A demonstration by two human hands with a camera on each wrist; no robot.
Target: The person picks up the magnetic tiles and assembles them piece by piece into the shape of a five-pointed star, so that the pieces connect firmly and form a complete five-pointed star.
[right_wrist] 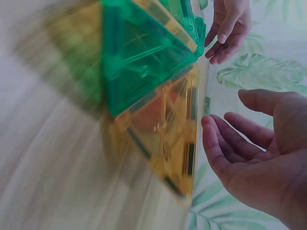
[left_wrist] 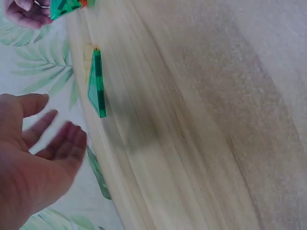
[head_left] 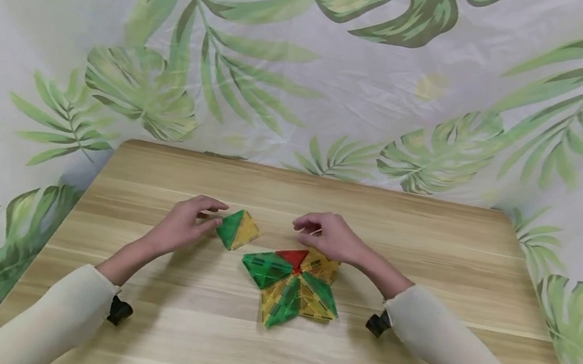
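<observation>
A small piece of one green and one yellow triangular magnetic tile (head_left: 230, 228) stands on the table. My left hand (head_left: 188, 220) is beside its left side with fingers loosely bent; the left wrist view shows a gap between that hand (left_wrist: 43, 158) and the green tile (left_wrist: 97, 86). A star-like build of translucent green, yellow and red magnetic tiles (head_left: 289, 296) sits to the right and nearer the front. Just behind it is my right hand (head_left: 331, 236), fingers loosely curved and holding nothing. In the right wrist view, the build's yellow tiles (right_wrist: 168, 129) are apart from the fingers.
The wooden table (head_left: 174, 342) has its back edge close behind the hands. Behind and beside it hangs a pale cloth (head_left: 350, 102) printed with green leaves. Black wrist cameras hang below both sleeves (head_left: 449, 341).
</observation>
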